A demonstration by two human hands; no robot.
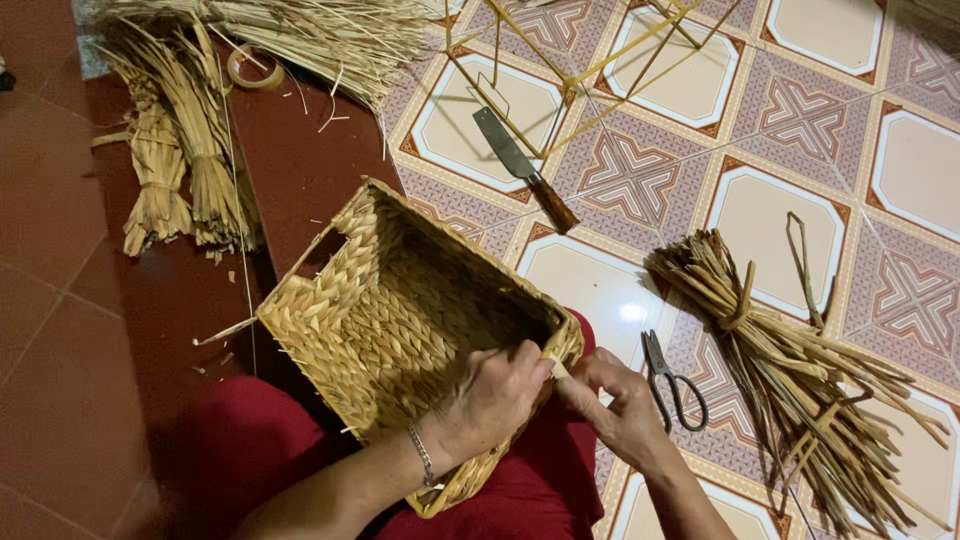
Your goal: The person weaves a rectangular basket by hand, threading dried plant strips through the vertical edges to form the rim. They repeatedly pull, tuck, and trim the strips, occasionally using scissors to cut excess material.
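A rectangular woven straw basket (390, 300) rests on my lap, over red cloth, its opening facing up and right. My left hand (490, 395), with a thin bracelet on the wrist, lies over the basket's near corner and pinches a pale straw strand (556, 368) at the rim. From the other side, my right hand (620, 405) grips the same strand, fingertips touching the rim corner.
Black-handled scissors (672, 380) lie on the patterned tile floor just right of my hands. A tied bundle of straw (790, 370) lies further right. A knife (522, 168) lies under a thin stick frame (600, 60). More straw bundles (185, 150) and a tape roll (255, 68) lie at upper left.
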